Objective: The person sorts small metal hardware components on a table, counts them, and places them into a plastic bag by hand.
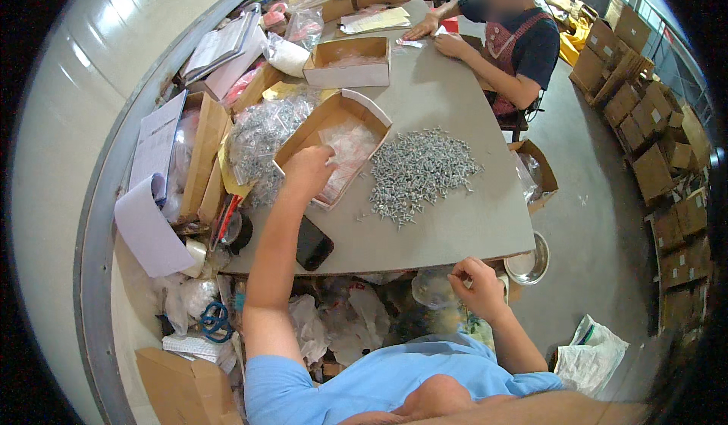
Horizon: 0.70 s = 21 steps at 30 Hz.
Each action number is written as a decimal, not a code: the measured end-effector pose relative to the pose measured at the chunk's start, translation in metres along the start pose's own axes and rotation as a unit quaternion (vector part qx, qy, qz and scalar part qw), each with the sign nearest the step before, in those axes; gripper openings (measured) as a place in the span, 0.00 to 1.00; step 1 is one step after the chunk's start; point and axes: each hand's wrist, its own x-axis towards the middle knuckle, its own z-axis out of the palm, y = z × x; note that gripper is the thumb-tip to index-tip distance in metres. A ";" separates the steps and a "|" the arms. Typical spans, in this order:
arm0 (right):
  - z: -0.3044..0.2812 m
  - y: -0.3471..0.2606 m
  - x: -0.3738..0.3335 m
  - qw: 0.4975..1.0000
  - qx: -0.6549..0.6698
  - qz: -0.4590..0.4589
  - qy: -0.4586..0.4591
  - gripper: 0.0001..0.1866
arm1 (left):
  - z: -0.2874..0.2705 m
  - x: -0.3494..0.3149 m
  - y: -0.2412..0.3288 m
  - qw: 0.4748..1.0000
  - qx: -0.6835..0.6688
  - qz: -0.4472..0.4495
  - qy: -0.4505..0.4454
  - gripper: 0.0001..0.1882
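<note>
My left hand (309, 171) reaches over the near left side of an open cardboard box (292, 141) with white edges. Inside that box lie flat clear plastic bags (349, 148) with reddish lines, and the bent, closed fingertips are at them. Whatever the fingers pinch is too small to make out. At the table's near edge, my right hand (481, 290) is raised with its fingers curled together; its contents, if any, are hidden. A wide heap of small silvery screws (421, 171) spreads on the grey table (455, 235), right of the box.
A black phone (313, 244) lies by my left forearm. Left of the box is a pile of filled clear bags (265, 133). A second open box (349, 65) stands farther back. Across the table sits a co-worker (523, 53), hands on a small packet. A metal bowl (528, 260) is beyond the right edge.
</note>
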 end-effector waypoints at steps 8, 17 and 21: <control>-0.007 -0.002 -0.009 0.999 -0.026 0.012 0.026 0.05 | 0.039 0.037 -0.019 0.987 0.105 0.072 -0.099 0.08; -0.002 0.008 -0.016 0.999 -0.015 0.015 0.040 0.06 | 0.003 0.036 -0.033 0.992 -0.119 0.005 -0.035 0.10; -0.005 0.008 -0.018 0.999 -0.021 0.013 0.037 0.06 | 0.011 0.036 -0.039 0.969 -0.248 -0.017 -0.006 0.10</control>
